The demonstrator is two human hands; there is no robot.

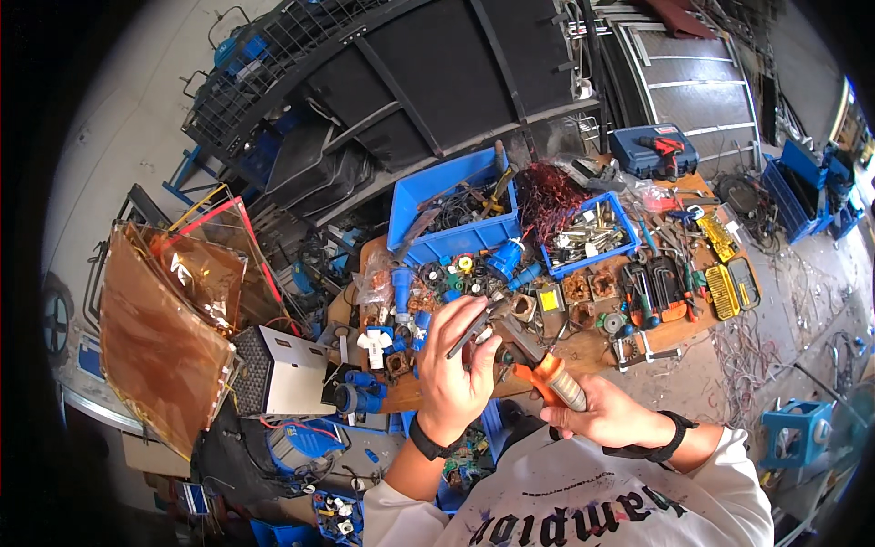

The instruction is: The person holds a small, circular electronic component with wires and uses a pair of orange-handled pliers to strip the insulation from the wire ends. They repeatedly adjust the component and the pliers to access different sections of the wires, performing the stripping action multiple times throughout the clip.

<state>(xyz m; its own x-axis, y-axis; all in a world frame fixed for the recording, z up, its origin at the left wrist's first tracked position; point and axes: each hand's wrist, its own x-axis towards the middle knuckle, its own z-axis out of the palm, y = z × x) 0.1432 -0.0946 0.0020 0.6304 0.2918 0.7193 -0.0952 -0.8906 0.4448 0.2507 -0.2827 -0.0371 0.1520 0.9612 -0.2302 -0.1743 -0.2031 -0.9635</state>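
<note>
Over the near edge of the cluttered wooden table (597, 348), both my hands are raised close together. My left hand (448, 387) pinches a small dark metal piece (468, 332) between thumb and fingers; its exact kind is unclear. Wrapped round the orange and clear handle of a hand tool (560, 380) is my right hand (609, 412). The tool's flat grey metal end points up and left, close to my left fingertips. Whether it touches the dark piece, I cannot tell.
A blue bin (437, 252) of scrap and a blue tray (592, 263) of metal parts stand farther back. Pliers and screwdrivers (652, 290) lie right, near a yellow bit case (723, 292). White and blue plugs (374, 346) sit left, beside a white box (296, 372).
</note>
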